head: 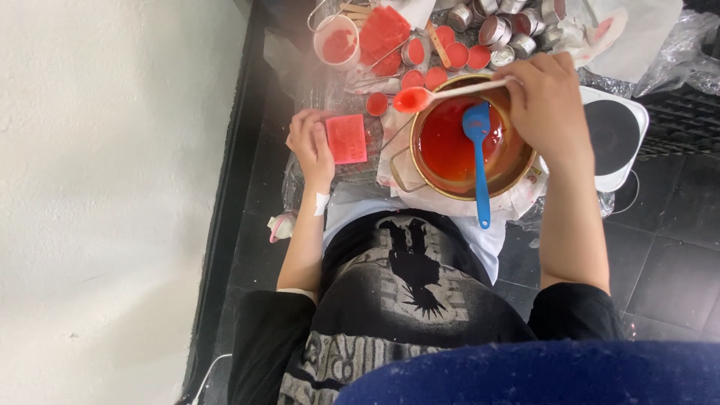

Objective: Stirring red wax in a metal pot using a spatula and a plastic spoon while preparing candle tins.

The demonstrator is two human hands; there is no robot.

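A: Status on the hands?

B: Right hand (546, 101) is closed around the handle end of a pale spoon (450, 93), held level over the brass pot (517, 166). Spoon bowl is full of red liquid, out past the pot's left rim. Left hand (310, 144) has fingers wrapped on the edge of a flat pink rectangular mould (346, 139), steadying it on the floor covering, left of the pot.

A: Handling?

B: My read: the spoon is light and stiff, but the load is runny and will slop at any tilt. A grip far back on the handle means little wrist margin, so it must stay level. The mould looks shallow and light, and would likely slide if not pinned, so an edge hold is right.

A: Surroundings?

B: A blue spatula (478, 161) stands in the pot's red liquid, handle over the near rim. Small round tins (457, 54) already filled red sit just beyond the pot, empty metal ones (495, 30) further back. White cup (337, 41) with red inside at top left. White hotplate (616, 135) just right of the pot, partly behind the right hand.
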